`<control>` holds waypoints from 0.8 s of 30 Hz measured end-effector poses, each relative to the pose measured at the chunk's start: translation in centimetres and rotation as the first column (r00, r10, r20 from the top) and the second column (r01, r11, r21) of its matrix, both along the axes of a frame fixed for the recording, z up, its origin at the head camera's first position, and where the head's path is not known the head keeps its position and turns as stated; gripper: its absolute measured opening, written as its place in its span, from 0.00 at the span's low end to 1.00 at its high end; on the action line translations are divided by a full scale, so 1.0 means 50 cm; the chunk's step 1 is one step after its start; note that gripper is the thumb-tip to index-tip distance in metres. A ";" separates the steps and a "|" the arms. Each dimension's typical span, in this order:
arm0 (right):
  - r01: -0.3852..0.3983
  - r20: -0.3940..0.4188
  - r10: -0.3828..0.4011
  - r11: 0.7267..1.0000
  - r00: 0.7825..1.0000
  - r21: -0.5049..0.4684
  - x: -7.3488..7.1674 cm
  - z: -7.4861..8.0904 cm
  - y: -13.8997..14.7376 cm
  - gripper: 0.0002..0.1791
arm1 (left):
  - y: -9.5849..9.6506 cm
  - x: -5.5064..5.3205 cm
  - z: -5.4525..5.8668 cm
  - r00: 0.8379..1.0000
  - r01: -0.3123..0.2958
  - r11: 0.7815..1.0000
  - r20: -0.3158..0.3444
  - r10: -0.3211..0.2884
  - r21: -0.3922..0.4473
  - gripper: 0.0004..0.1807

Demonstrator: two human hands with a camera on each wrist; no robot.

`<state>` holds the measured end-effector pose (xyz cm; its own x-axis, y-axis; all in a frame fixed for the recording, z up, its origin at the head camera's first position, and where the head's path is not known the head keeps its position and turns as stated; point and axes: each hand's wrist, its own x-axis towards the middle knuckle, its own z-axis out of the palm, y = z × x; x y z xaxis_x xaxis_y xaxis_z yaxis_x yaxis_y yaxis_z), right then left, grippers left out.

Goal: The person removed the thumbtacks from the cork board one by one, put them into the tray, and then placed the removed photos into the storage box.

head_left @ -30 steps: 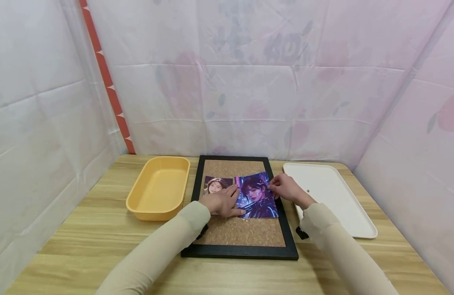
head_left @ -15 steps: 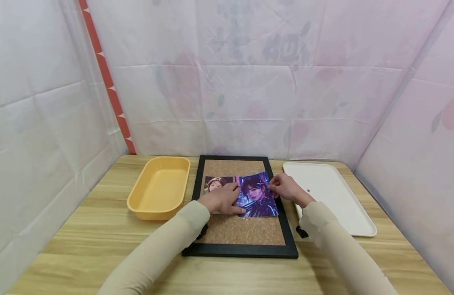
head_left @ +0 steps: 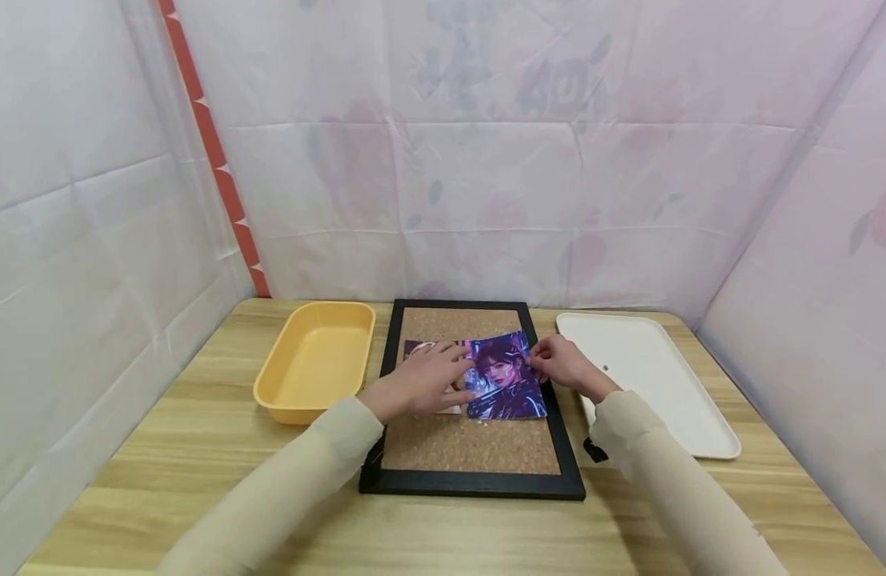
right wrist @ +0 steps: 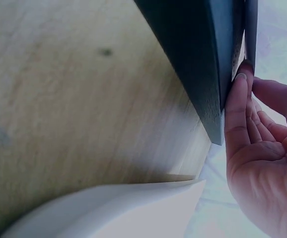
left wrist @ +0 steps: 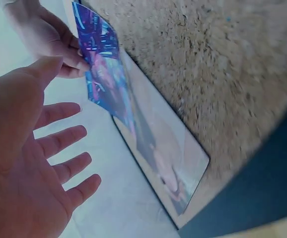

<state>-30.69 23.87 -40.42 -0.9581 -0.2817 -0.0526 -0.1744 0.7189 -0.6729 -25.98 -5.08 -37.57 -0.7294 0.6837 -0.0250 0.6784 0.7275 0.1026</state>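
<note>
Facing the near edge of a black-framed corkboard [head_left: 479, 448], a person holds the left hand [head_left: 426, 379], fingers apart and gripping nothing, over a portrait photo [left wrist: 169, 141] on the cork. The right hand [head_left: 567, 370] pinches the right edge of a bowed purple picture [head_left: 507, 378] on the board's right half, seemingly to steady it. Left of the board stands a yellow tub [head_left: 316, 362]; right, a white tray [head_left: 659, 392], both likely placed within reach. Behind hangs a pale curtain [head_left: 486, 176].
</note>
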 end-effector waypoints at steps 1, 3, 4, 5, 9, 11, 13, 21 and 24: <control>0.001 0.002 -0.001 1.000 1.000 0.000 0.000 0.001 0.001 0.09 | -0.005 0.004 0.004 1.000 0.001 1.000 -0.005 -0.001 0.000 0.31; -0.003 0.003 0.003 1.000 1.000 0.003 0.000 0.003 0.001 0.09 | -0.015 0.011 0.011 1.000 -0.002 1.000 -0.015 0.002 -0.001 0.31; 0.001 0.004 -0.001 1.000 1.000 0.003 0.000 0.003 0.001 0.09 | -0.020 0.014 0.014 1.000 -0.005 1.000 -0.020 0.004 -0.003 0.31; 0.004 0.007 -0.004 1.000 1.000 0.002 0.000 0.003 0.001 0.09 | -0.025 0.016 0.016 1.000 -0.009 1.000 -0.021 0.009 -0.006 0.31; 0.010 0.024 -0.009 1.000 1.000 -0.018 0.000 0.002 -0.001 0.09 | -0.047 0.025 0.020 0.999 -0.023 1.000 -0.024 0.023 0.004 0.30; 0.009 0.037 -0.007 0.999 0.999 -0.038 0.001 0.002 -0.003 0.09 | -0.059 0.026 0.019 0.999 -0.032 0.999 -0.011 0.032 0.013 0.30; 0.009 0.046 -0.007 0.999 0.999 -0.052 0.002 0.003 -0.004 0.10 | -0.070 0.027 0.017 0.999 -0.037 0.999 0.011 0.037 0.030 0.29; 0.022 0.041 -0.019 0.998 0.999 -0.057 0.005 0.013 -0.001 0.10 | -0.116 0.031 0.014 0.998 -0.055 0.998 0.034 0.054 0.031 0.33; 0.020 0.039 -0.018 0.998 0.999 -0.066 0.008 0.014 0.001 0.10 | -0.135 0.033 0.009 0.998 -0.061 0.997 0.022 0.060 0.051 0.32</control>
